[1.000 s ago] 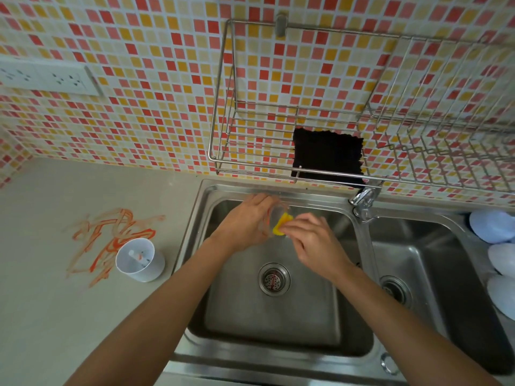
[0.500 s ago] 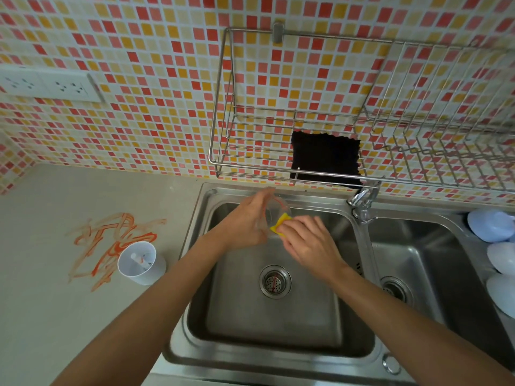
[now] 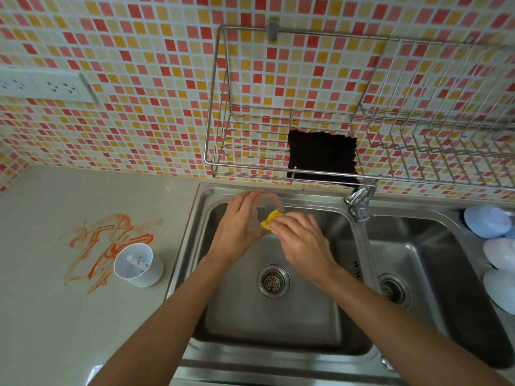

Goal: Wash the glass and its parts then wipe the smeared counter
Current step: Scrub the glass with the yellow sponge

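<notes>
Your left hand (image 3: 239, 227) grips the glass (image 3: 266, 211) over the sink (image 3: 278, 316), mouth toward 3 o'clock, so your right hand (image 3: 302, 240) fingers pinch the yellow sponge (image 3: 269, 220) inside.

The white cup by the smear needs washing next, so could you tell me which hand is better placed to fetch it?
Left, probably. The white cup stands on the counter left of the sink, on the left hand's side. It grips the glass; the right hand holds the sponge.

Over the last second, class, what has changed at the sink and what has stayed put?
Little. The left hand still grips the glass over the left basin; the right hand keeps working the yellow sponge at its mouth, shifting only slightly. The white cup, orange smear and black cloth are unmoved.
</notes>
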A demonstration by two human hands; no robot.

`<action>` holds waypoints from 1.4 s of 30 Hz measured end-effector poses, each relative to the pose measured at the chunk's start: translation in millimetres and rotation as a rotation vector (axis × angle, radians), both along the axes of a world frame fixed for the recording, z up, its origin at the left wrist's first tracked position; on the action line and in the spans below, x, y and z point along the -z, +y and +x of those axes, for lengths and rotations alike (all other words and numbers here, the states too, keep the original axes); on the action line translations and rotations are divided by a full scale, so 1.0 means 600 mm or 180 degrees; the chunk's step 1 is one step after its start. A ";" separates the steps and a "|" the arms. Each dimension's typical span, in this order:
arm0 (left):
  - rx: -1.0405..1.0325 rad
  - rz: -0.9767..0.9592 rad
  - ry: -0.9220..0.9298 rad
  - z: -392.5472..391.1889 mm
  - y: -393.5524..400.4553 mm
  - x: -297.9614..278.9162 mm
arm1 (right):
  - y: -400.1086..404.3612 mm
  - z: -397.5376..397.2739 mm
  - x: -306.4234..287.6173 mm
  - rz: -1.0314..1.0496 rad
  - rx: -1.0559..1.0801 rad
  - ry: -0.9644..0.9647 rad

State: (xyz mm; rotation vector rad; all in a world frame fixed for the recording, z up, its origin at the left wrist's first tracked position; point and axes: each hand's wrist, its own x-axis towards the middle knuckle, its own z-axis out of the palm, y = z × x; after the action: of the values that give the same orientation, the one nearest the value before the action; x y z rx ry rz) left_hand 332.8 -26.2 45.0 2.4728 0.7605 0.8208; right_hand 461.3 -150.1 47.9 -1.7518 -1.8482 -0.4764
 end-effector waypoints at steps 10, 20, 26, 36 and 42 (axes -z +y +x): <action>0.0537 -0.0400 0.0272 -0.005 0.026 -0.002 | 0.002 0.033 -0.009 -0.0349 -0.0041 -0.0322; 0.0924 -0.0373 0.0386 -0.010 0.019 -0.003 | -0.008 0.040 -0.024 -0.0877 -0.0338 -0.0583; 0.0957 -0.0512 0.0265 0.004 0.022 -0.023 | -0.001 0.047 -0.038 -0.0624 -0.0057 -0.0447; 0.1149 -0.0335 0.0536 0.000 0.027 -0.032 | -0.024 0.042 -0.017 -0.0516 -0.0068 -0.0046; 0.1223 -0.0335 0.0701 -0.003 0.030 -0.030 | -0.041 0.018 -0.002 -0.0526 -0.0280 0.0017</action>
State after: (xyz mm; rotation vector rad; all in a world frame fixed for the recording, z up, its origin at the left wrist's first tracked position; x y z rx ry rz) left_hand 331.3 -8.1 62.8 2.5231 0.3642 0.3649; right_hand 472.1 -174.6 49.1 -1.7654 -2.0009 -0.2919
